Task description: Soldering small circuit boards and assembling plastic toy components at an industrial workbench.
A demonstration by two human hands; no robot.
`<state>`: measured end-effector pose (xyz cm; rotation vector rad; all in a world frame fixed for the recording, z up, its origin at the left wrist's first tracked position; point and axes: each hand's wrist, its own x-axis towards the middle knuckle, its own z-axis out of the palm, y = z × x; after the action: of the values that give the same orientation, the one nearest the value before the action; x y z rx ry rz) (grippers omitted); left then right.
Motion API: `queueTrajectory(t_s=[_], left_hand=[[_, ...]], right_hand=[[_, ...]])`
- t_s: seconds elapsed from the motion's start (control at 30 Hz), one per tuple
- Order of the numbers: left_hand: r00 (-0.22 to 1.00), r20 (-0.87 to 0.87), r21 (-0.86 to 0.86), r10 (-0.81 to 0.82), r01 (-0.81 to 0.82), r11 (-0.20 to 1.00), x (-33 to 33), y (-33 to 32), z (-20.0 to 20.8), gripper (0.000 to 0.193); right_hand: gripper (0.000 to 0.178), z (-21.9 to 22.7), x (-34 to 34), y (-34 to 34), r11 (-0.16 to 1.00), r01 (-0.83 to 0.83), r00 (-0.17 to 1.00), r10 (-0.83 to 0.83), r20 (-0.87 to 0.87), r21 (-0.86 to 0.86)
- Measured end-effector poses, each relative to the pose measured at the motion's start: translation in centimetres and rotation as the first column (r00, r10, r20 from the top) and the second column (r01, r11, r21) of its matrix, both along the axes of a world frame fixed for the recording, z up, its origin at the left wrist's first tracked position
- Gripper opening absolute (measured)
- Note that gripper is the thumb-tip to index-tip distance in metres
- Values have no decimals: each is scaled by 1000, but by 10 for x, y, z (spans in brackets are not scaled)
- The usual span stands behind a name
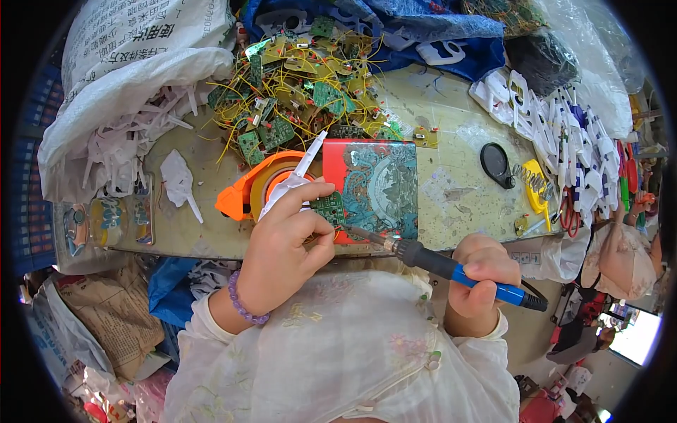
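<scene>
My left hand (285, 236), with a purple bead bracelet at its wrist, is closed round a small green circuit board (330, 209) and a white plastic housing (296, 176) with a long narrow tip. How the board and housing are joined is hidden behind the fingers. A soldering iron (451, 266) with a blue and black handle is gripped in my right hand (485, 276). Its metal tip reaches the board's lower right edge; whether they touch I cannot tell. Beneath the work lie a red and teal booklet (381, 185) and an orange tape dispenser (240, 189).
At the back is a heap of circuit boards with yellow wires (289, 92). A white sack (141, 77) spills white plastic parts at the left. To the right are a black round lid (496, 163), a yellow holder with a coil spring (537, 189) and stacked white housings (585, 155).
</scene>
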<state>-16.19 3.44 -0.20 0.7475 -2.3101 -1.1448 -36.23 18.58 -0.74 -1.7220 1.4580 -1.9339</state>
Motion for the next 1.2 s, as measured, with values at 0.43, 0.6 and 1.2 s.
queueTrajectory(t_s=[0.43,0.6,1.2], left_hand=[[1000,-1,-16,8,-8,1000,-1,1,0,8],[1000,14,-4,8,-8,1000,-2,1,2,8],[1000,1,-66,-29,29,997,-3,-8,0,7]], right_hand=[[33,-1,-3,-2,1000,9,1000,-9,3,14],[33,-11,-3,-1,996,55,996,-50,72,-67],[38,-29,19,-45,969,-96,918,174,-355,227]])
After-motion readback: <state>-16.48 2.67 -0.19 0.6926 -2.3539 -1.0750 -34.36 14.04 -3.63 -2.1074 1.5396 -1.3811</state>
